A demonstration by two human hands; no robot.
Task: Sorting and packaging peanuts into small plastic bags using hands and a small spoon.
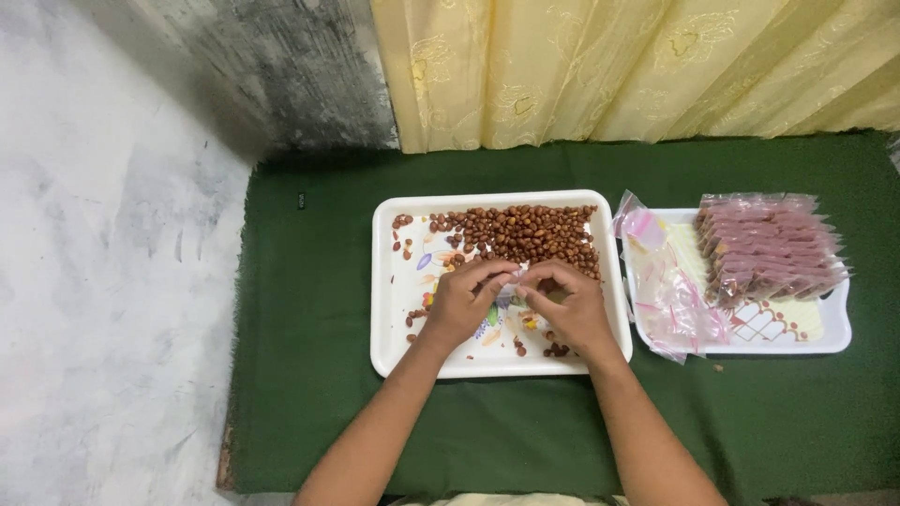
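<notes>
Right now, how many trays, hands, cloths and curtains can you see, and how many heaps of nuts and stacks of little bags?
White trays: 2, left tray and right tray
Hands: 2, left hand and right hand
Heaps of brown nuts: 1
Stacks of filled pink bags: 1
Green cloths: 1
Yellow curtains: 1
Total: 8

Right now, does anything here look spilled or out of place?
Slightly. One small brown bit lies on the green cloth, just below the right tray. A few peanuts sit scattered from the main heap.
</notes>
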